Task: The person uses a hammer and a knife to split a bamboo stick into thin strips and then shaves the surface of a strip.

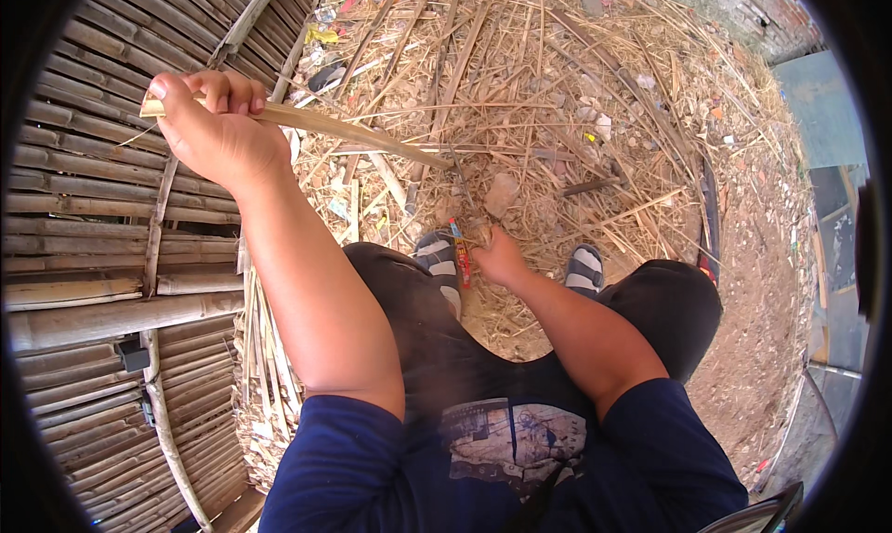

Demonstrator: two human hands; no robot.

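My left hand (223, 133), raised at the upper left, is closed round a long flat bamboo strip (344, 127). The strip slants down to the right, and its far end comes to the thin dark blade of a knife (461, 182) low over the ground. Whether strip and blade touch, I cannot tell. Between my feet, my right hand (505, 258) grips the knife's handle, mostly hidden by the fingers. A red printed wrapper (461, 252) lies just left of that hand, beside my left sandal (437, 257).
On the left stands a bamboo slat wall (84, 152). Bamboo shavings and splinters (530, 59) cover the ground ahead. A stone (502, 191) lies beyond my right hand. My right sandal (583, 267) is to its right. Blue-grey panels (822, 115) stand at the far right.
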